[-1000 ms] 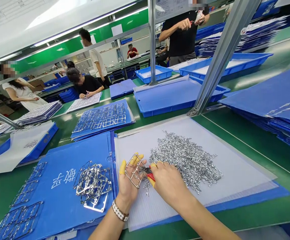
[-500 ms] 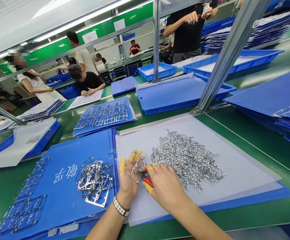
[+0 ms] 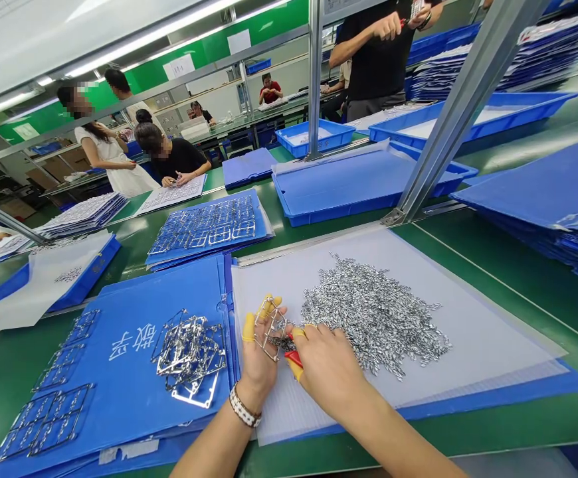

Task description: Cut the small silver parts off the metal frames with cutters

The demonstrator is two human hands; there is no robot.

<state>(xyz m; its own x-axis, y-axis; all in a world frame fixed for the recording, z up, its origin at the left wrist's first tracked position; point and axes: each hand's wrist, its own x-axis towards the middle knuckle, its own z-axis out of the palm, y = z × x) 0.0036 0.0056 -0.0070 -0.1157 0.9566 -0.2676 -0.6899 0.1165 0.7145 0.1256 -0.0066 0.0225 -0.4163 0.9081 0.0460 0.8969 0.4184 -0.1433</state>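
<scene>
My left hand (image 3: pixel 259 365) is turned palm up, with yellow covers on its fingertips, and grips a small silver metal frame (image 3: pixel 272 358). Red-handled pliers (image 3: pixel 293 358) are in my right hand (image 3: pixel 329 372), their dark jaws at the frame's right side. Exactly what the jaws touch is too small to make out. Beyond my right hand, a heap of small shiny metal pieces (image 3: pixel 369 312) lies on a white sheet (image 3: pixel 488 345). Left of my hands, a tangle of metal frames (image 3: pixel 192 358) rests on a blue board (image 3: pixel 134 285).
More frames (image 3: pixel 60 421) line the blue board's left edge. Behind it is a stack of boards with frames (image 3: pixel 209 222). A blue tray (image 3: pixel 339 182) stands beyond the white sheet, beside a slanted metal post (image 3: pixel 438 126). Blue sheets (image 3: pixel 543 192) are piled at right. Co-workers are across the bench.
My hands keep nearly the same pose, with the frame in my left hand tilted slightly differently. In the background, a person in white appears farther right. The whole view has shifted slightly.
</scene>
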